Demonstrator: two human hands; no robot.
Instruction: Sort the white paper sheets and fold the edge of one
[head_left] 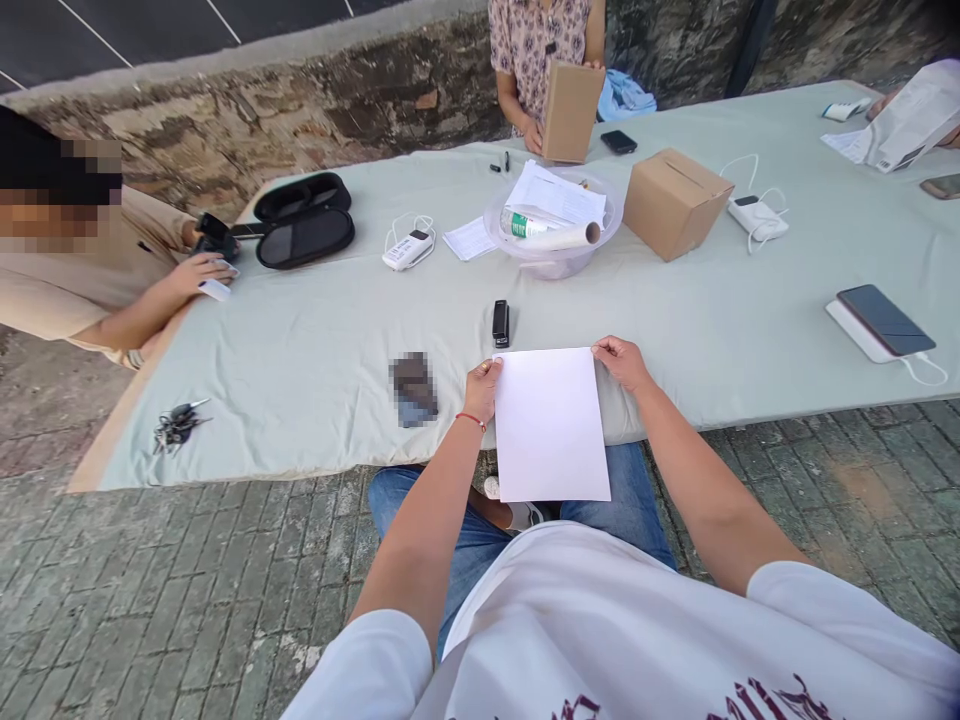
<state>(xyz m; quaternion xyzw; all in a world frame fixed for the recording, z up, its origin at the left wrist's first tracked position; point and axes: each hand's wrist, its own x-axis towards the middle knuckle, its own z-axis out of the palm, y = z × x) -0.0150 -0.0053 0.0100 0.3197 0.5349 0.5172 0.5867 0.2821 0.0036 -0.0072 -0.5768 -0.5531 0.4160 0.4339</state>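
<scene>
A blank white sheet of paper [553, 425] stretches between my two hands, its lower part hanging past the table's front edge above my lap. My left hand [484, 388] pinches its upper left corner, fingers closed. At the upper right corner my right hand [621, 361] grips the sheet between thumb and fingers. Just beyond the top edge of the paper lies a black stapler [501, 324]. To the left of my left hand is a dark, blurred-out object [414, 389], whose kind I cannot make out.
On the cloth-covered table [315, 380] are a plastic basin [559, 262] of papers, a cardboard box [675, 204], a phone [885, 318], keys [178, 426], a black case [305, 222] and a white power bank [409, 250]. Other people sit around; one holds a cardboard box [571, 112].
</scene>
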